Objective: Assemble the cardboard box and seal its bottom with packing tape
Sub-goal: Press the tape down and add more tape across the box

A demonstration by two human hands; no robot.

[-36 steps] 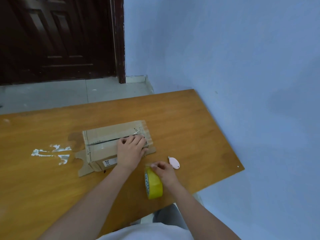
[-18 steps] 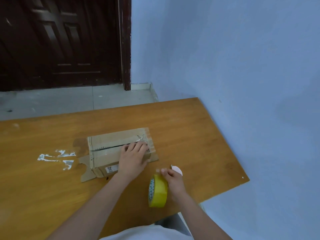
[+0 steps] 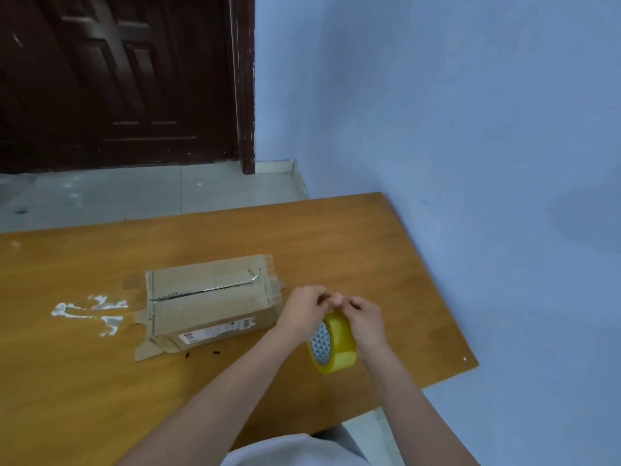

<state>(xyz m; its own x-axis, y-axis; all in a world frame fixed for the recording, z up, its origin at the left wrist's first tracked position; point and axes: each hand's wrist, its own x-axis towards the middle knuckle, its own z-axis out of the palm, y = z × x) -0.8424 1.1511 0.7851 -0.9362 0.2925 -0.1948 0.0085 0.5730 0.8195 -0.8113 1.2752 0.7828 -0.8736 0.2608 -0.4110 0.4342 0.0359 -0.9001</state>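
A brown cardboard box [image 3: 205, 297] lies on the wooden table [image 3: 84, 381], its two top flaps meeting along a middle seam with old clear tape. Loose flaps stick out at its left and right ends. To its right a yellow roll of packing tape [image 3: 337, 348] stands on edge on the table. My left hand [image 3: 302, 312] and my right hand [image 3: 364, 319] are both at the top of the roll, fingers curled and pinching at its rim. Neither hand touches the box.
White tape scraps [image 3: 89, 311] stick to the table left of the box. The table's right edge runs along a blue wall [image 3: 470, 163]. A dark wooden door [image 3: 117, 79] and grey floor lie beyond the table's far edge.
My left hand has lifted off the box and joined my right hand on the tape roll. The small white object near the roll is now hidden. The view has shifted slightly.
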